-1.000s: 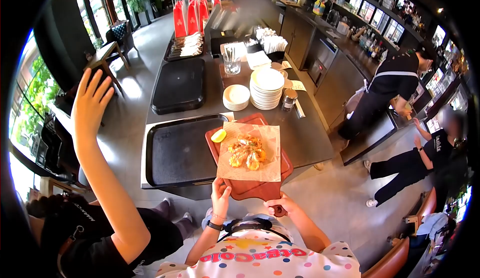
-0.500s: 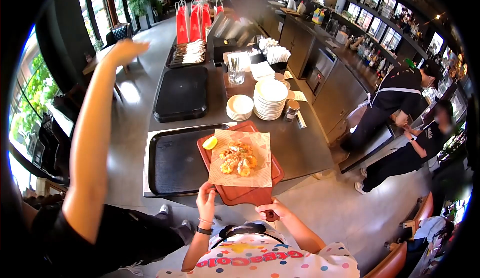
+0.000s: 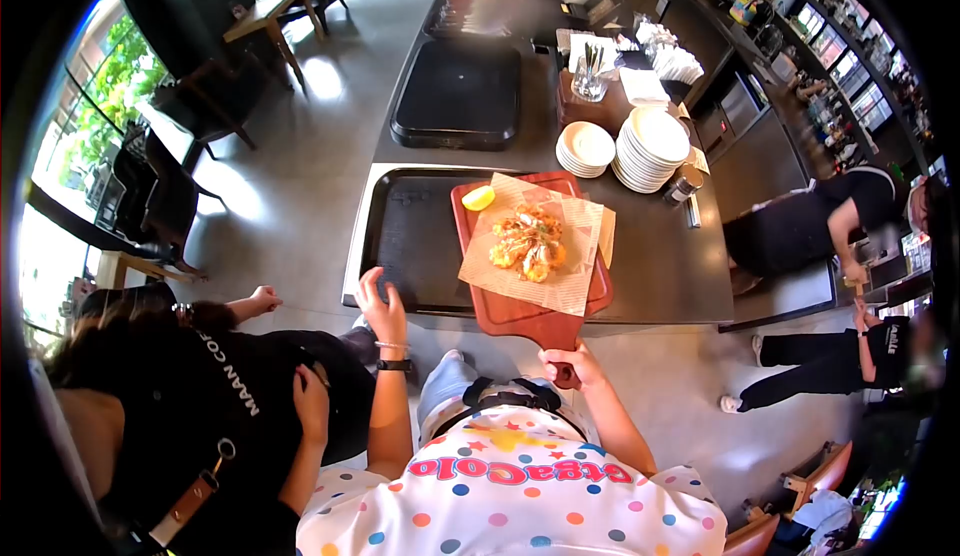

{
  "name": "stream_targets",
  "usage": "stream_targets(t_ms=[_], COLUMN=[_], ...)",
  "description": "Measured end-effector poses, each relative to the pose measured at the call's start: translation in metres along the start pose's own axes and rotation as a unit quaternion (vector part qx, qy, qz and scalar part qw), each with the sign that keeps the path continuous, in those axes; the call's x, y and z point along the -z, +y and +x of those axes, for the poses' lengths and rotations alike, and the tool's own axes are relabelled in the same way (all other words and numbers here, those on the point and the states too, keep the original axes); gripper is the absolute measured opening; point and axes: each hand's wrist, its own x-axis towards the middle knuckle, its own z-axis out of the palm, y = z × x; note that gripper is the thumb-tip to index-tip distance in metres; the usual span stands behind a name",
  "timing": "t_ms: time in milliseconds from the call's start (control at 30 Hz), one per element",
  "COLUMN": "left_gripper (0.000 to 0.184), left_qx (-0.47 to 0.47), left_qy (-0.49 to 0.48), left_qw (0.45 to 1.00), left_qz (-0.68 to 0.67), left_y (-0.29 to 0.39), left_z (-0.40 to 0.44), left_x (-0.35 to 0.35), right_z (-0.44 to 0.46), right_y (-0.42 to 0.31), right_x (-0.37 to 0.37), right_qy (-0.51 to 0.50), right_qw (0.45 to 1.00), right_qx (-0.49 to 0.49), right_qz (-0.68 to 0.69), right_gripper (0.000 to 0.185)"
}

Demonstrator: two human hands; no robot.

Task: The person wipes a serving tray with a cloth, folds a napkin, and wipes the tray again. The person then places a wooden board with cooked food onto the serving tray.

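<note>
A reddish wooden board (image 3: pixel 500 313) lies partly over the right side of a large black tray (image 3: pixel 400 246). On the board, a sheet of printed paper (image 3: pixel 485 268) carries fried food (image 3: pixel 528 244), with a lime wedge (image 3: pixel 479 198) at its upper left. My right hand (image 3: pixel 577 364) is wrapped round the board's handle. Off the board, near the tray's front edge, my left hand (image 3: pixel 381 306) has its fingers apart and holds nothing.
Stacked white plates (image 3: pixel 650 151), small dishes (image 3: pixel 585 146), a jar (image 3: pixel 684 184) and a glass of straws (image 3: pixel 590 81) stand behind the board. Another black tray (image 3: pixel 457 94) lies further back. A person in black (image 3: pixel 220 406) is close on the left; two others are at right.
My left hand has let go of the board and moved left. The view has swung left and down. The person at left has lowered the raised arm.
</note>
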Motion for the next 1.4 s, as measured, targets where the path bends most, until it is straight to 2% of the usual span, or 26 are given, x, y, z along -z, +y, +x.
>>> stream_targets(t_ms=[100,233,267,367,533,633,967,1100,1233,1400], left_gripper=[0.027,0.027,0.028,0.029,0.027,0.025,0.026,0.025,0.022,0.019], left_qx=[-0.027,-0.026,0.038,0.096,0.062,0.019,0.011,-0.003,0.018,-0.016], left_qy=[0.036,0.021,-0.005,-0.070,-0.111,-0.089,-0.128,-0.104,-0.126,-0.102], left_qw=[0.996,0.987,0.992,0.988,0.981,0.983,0.972,0.980,0.975,0.979], left_qz=[0.080,0.157,0.118,0.095,0.143,0.161,0.199,0.170,0.184,0.178], left_y=[-0.001,-0.014,-0.012,-0.015,-0.021,-0.018,-0.003,-0.006,0.002,0.005], left_z=[0.009,0.025,0.028,0.035,0.038,0.039,0.032,0.026,0.023,0.019], left_x=[-0.004,-0.014,-0.016,-0.025,-0.036,-0.038,-0.041,-0.047,-0.049,-0.051], right_z=[0.002,0.002,0.005,0.006,0.012,0.012,0.016,0.020,0.023,0.024], right_y=[0.002,0.001,0.004,0.005,0.014,0.015,0.020,0.026,0.031,0.032], right_x=[0.001,-0.007,-0.005,-0.006,-0.002,-0.006,-0.020,-0.023,-0.021,-0.022], right_qy=[0.001,0.010,0.004,0.018,0.003,0.013,0.025,0.021,0.013,0.014], right_qw=[1.000,1.000,0.999,0.999,0.998,0.999,0.998,0.998,0.995,0.996], right_qx=[-0.005,-0.006,-0.001,-0.002,0.000,0.009,0.016,0.016,0.005,-0.007], right_qz=[0.020,0.029,0.043,0.038,0.061,0.051,0.048,0.052,0.095,0.084], right_gripper=[0.019,0.018,0.018,0.017,0.017,0.016,0.013,0.012,0.011,0.013])
